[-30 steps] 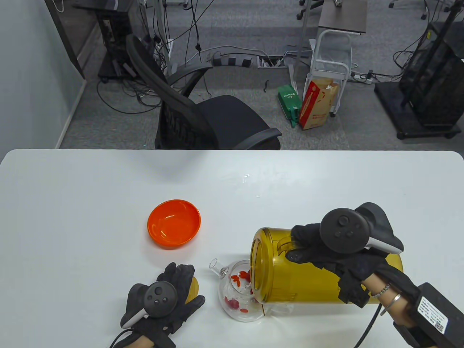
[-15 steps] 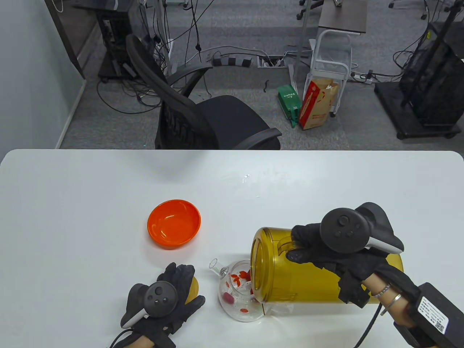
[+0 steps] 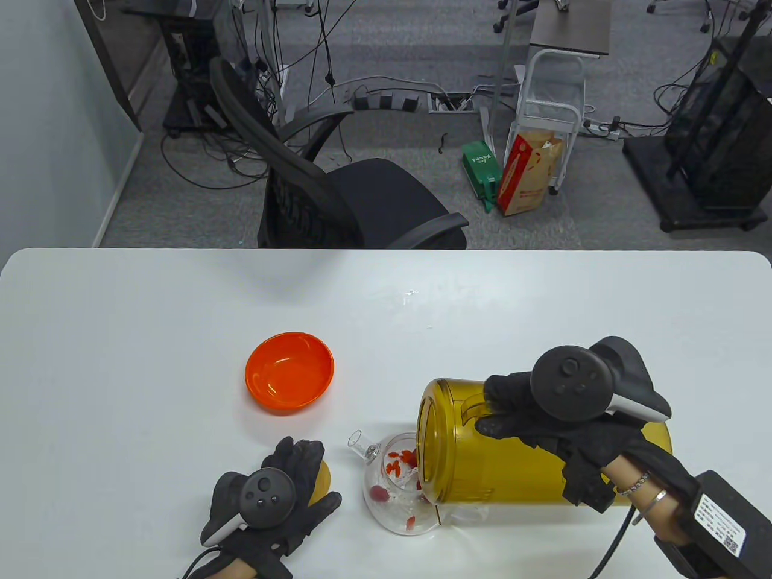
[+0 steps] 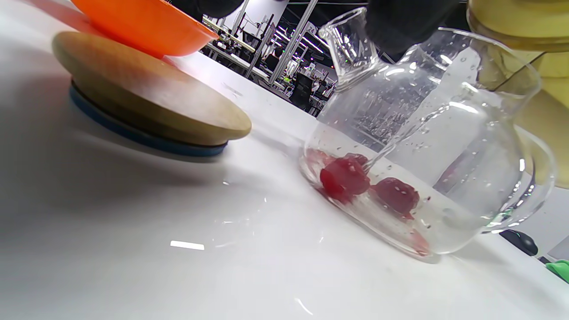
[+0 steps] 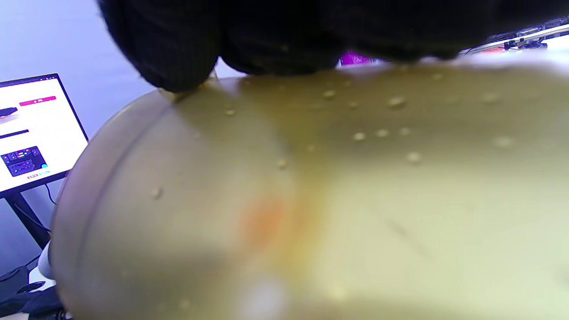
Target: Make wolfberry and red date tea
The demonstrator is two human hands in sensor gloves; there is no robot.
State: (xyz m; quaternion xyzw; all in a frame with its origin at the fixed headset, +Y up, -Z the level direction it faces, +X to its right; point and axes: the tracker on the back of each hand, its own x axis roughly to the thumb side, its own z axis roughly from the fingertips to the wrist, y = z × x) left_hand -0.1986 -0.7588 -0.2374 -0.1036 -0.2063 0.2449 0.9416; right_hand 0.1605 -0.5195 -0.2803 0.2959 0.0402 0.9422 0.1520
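My right hand (image 3: 531, 419) grips the handle of a yellow see-through pitcher (image 3: 494, 467), tipped on its side with its mouth over a glass teapot (image 3: 392, 491). A thin stream of water runs into the teapot (image 4: 422, 146), where red dates (image 4: 346, 178) and wolfberries (image 3: 399, 461) swirl. The pitcher's wet wall (image 5: 311, 200) fills the right wrist view under my gloved fingers (image 5: 178, 44). My left hand (image 3: 289, 482) rests with fingers spread on a round wooden lid (image 3: 324, 476) left of the teapot. The lid (image 4: 146, 106) lies flat on the table.
An orange bowl (image 3: 289, 371) stands on the white table (image 3: 120, 338) behind the lid and also shows in the left wrist view (image 4: 138, 22). A small wet patch (image 3: 410, 295) lies further back. A black office chair (image 3: 338, 193) stands beyond the far edge.
The dates and wolfberries have shifted inside the teapot as water runs in. Both hands and the pitcher have hardly moved.
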